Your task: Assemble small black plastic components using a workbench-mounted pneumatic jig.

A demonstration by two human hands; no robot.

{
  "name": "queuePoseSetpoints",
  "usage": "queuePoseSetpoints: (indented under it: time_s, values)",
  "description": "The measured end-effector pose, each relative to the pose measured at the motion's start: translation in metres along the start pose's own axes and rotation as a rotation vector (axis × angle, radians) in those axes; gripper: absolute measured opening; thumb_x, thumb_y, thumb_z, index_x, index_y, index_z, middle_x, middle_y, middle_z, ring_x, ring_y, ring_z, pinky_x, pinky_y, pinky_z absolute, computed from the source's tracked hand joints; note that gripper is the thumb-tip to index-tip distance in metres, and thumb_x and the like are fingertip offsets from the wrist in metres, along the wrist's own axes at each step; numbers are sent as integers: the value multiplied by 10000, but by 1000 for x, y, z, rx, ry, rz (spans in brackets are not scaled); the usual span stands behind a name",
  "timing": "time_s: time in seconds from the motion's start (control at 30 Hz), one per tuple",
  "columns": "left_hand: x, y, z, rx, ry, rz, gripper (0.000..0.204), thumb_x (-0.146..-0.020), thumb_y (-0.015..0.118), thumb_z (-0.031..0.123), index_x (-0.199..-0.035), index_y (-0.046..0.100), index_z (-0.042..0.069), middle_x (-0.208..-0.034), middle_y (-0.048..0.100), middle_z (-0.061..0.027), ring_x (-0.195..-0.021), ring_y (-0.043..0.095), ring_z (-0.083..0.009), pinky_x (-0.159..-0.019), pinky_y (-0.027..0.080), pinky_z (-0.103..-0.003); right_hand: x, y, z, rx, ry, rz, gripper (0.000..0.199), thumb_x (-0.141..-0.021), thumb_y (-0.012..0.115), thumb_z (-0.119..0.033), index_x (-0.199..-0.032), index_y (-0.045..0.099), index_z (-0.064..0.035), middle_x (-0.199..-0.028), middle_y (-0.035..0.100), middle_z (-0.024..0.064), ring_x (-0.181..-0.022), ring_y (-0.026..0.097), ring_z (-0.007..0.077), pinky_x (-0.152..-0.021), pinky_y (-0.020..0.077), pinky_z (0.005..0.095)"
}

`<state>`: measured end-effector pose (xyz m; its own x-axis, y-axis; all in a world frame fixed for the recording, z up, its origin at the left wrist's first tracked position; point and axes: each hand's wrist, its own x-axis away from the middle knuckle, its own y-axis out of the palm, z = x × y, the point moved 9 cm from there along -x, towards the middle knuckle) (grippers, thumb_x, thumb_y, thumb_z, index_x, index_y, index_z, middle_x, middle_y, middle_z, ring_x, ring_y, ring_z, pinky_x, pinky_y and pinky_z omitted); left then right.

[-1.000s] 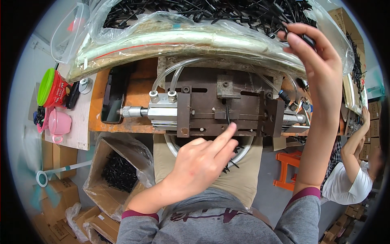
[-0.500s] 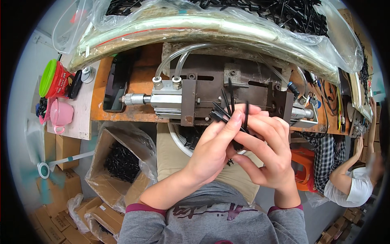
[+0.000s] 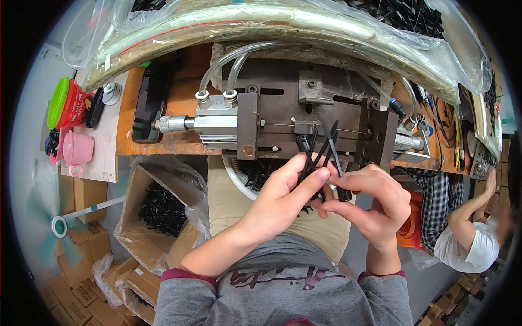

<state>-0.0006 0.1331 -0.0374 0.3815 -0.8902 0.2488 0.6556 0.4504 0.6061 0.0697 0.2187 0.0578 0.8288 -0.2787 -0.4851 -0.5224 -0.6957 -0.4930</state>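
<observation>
My left hand (image 3: 283, 198) and my right hand (image 3: 375, 204) meet in front of me, both pinching a small bunch of thin black plastic pieces (image 3: 322, 155) that fan upward. The bunch is held just below a brown metal press fixture (image 3: 304, 117) with a silver air cylinder (image 3: 209, 124) and clear hoses. A white round basket (image 3: 244, 179) with more black pieces sits under the fixture, partly hidden behind my left hand.
An orange workbench (image 3: 136, 144) carries the fixture. A big clear plastic bag (image 3: 283, 22) of black parts lies across the back. A cardboard box (image 3: 157, 209) of black parts stands lower left. A pink cup (image 3: 76, 152) and red container (image 3: 68, 103) sit left. Another person (image 3: 462, 233) works at right.
My right hand came down from the bag at the upper right and joined my left hand. Both now hold the black pieces, slightly lower and spread more than half a second ago.
</observation>
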Motion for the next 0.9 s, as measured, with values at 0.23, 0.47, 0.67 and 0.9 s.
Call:
queuePoseSetpoints:
  time_s: [0.23, 0.47, 0.67, 0.9]
  values:
    - [18, -15, -3, -39, -36, 54, 223, -1088, 470, 216, -1151, 526, 10, -890, 603, -56, -762, 641, -133, -601, 537, -254, 11, -7, 4, 162, -30, 190, 363, -632, 916, -60, -941, 734, -4, -1113, 682, 174, -875, 678, 222, -719, 584, 309]
    - [37, -15, 28, -96, 167, 105, 387, -1092, 429, 334, -1208, 497, -29, -861, 499, -51, -629, 525, -117, -491, 397, -214, 9, 48, 5, 473, -128, 34, 220, -718, 753, -55, -912, 688, 28, -1156, 705, 227, -730, 709, 235, -704, 589, 329]
    - [40, -15, 51, -355, 302, 155, 419, -1088, 455, 278, -1330, 483, -64, -964, 517, -53, -705, 543, -121, -579, 451, -235, 2, 56, 5, 652, -171, 60, 165, -711, 702, -48, -866, 682, 8, -1151, 722, 200, -530, 572, 106, -562, 483, 243]
    - [55, -14, 77, -964, 711, 253, 415, -837, 634, -104, -1247, 572, -81, -1057, 627, -166, -868, 648, -236, -746, 546, -300, -3, 55, -1, 728, -112, -23, 180, -709, 718, -68, -874, 686, -3, -1110, 736, 176, -497, 544, 98, -514, 424, 242]
